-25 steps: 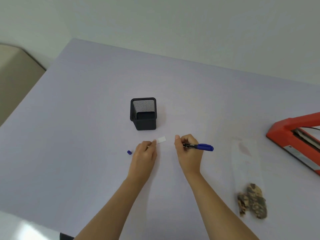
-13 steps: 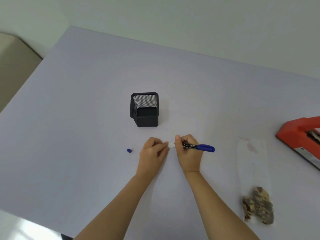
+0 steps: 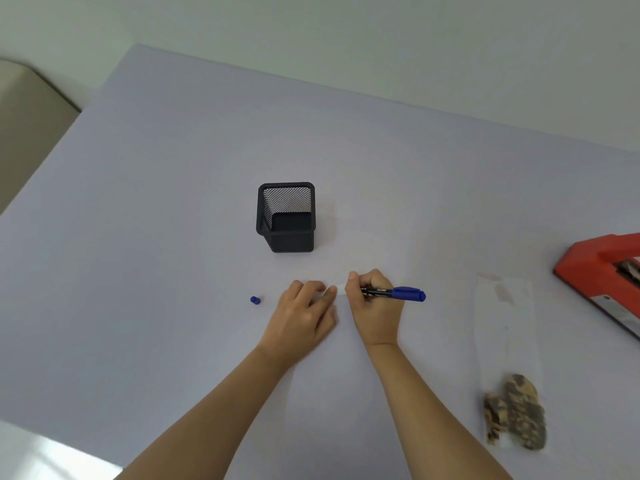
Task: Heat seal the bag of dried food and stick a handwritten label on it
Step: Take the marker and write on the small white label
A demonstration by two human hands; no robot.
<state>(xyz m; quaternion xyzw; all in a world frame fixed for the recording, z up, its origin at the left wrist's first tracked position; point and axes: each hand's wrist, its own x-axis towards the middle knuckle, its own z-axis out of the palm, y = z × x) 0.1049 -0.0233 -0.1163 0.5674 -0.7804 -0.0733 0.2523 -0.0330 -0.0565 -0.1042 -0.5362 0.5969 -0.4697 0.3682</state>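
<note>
Nothing legible: only tiny, blurred white lettering on the black barrel of the marker (image 3: 393, 292).

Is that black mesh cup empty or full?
Empty: the mesh cup stands upright, its bare dark floor visible inside.

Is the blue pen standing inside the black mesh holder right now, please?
No, the right hand grips the pen well in front of the holder, out over the table top.
</note>
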